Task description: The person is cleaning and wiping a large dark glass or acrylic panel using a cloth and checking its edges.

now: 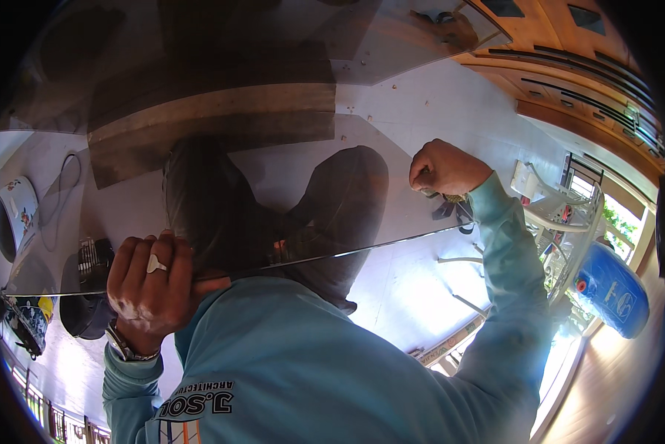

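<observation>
A tinted glass sheet (pixel 406 96) spreads in front of me, its near edge crossing over my lap. At its left part, my left hand (pixel 151 285), with a ring and a wristwatch, is closed over that edge, fingers on top and thumb pointing right. My right hand (pixel 449 169) is a fist over the right end of the glass. Whatever it holds, if anything, is hidden by the fingers. Small dark items (pixel 458 211) show just below that fist, too unclear to name. My legs (pixel 332 200) are seen darkened through the glass.
A long board (pixel 221 111) shows under the glass. On the left are a flowered white pot (pixel 18 214) and a thin cable (pixel 62 196). At right stand a white metal chair (pixel 562 214), a blue water container (pixel 613 288) and wooden cabinets (pixel 569 81).
</observation>
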A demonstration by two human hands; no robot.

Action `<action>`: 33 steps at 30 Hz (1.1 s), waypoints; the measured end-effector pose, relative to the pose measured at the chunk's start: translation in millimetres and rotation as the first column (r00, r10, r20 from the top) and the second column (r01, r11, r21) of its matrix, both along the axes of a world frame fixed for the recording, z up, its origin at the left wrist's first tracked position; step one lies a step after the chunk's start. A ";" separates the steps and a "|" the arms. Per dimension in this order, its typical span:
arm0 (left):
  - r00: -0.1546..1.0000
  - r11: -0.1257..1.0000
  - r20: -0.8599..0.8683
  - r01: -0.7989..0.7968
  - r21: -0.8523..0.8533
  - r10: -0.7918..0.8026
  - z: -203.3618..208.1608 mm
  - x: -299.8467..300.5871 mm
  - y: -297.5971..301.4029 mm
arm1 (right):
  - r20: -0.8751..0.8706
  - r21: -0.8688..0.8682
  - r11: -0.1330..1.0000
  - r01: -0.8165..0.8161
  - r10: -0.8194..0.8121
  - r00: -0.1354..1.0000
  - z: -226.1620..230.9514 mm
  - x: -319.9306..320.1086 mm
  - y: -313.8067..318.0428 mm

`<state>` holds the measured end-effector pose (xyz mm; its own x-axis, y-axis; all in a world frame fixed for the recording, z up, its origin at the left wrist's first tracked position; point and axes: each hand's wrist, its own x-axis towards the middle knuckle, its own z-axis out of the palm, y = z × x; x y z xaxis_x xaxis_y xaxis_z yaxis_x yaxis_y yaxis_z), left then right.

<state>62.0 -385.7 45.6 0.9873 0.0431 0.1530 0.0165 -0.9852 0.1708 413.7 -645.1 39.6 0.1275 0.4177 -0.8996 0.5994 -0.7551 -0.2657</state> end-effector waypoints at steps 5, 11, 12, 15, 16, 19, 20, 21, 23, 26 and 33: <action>1.000 1.000 0.005 -0.002 0.007 0.002 1.4 -0.2 -0.5 | 0.022 -0.034 0.999 -0.023 0.024 0.999 2.8 -3.3 8.6; 1.000 1.000 0.019 -0.001 0.004 0.001 0.2 -0.1 -0.5 | 0.054 -0.002 0.996 -0.086 0.086 0.995 -0.5 -3.2 5.2; 1.000 1.000 0.020 -0.004 0.005 0.003 -0.5 -0.4 -0.7 | 0.054 0.004 0.995 -0.101 0.100 0.993 -0.9 -3.4 5.6; 1.000 1.000 0.026 -0.003 -0.001 0.003 -2.0 -1.0 -0.9 | 0.057 0.002 0.996 -0.092 0.091 0.994 0.6 -4.3 5.5; 1.000 1.000 0.029 -0.004 -0.001 0.004 -2.0 -0.9 -0.8 | 0.057 0.001 0.996 -0.094 0.094 0.994 1.6 -4.5 5.0; 1.000 1.000 0.022 -0.007 -0.004 0.007 -0.3 -0.9 -0.6 | 0.040 -0.004 1.000 -0.025 0.025 0.999 2.1 -3.1 2.9; 1.000 1.000 0.013 -0.009 -0.007 0.009 0.3 -0.8 -0.5 | 0.026 0.018 0.998 -0.053 0.052 0.998 0.6 -1.6 2.1; 1.000 1.000 0.012 -0.006 -0.010 0.006 -0.4 -1.1 -0.4 | 0.013 0.037 0.996 -0.078 0.077 0.997 0.2 -1.6 0.6; 1.000 1.000 0.031 0.002 0.005 -0.002 -2.1 -2.0 0.3 | 0.041 0.011 0.996 -0.088 0.088 0.995 1.2 -6.1 5.0; 1.000 1.000 0.022 -0.002 0.005 0.002 -1.8 -0.9 0.2 | 0.099 0.032 0.980 -0.197 0.193 0.976 0.5 -8.3 6.3; 1.000 1.000 0.017 0.000 -0.008 0.000 -0.8 0.2 1.1 | 0.145 0.056 0.961 -0.272 0.262 0.954 -2.8 -12.4 -0.8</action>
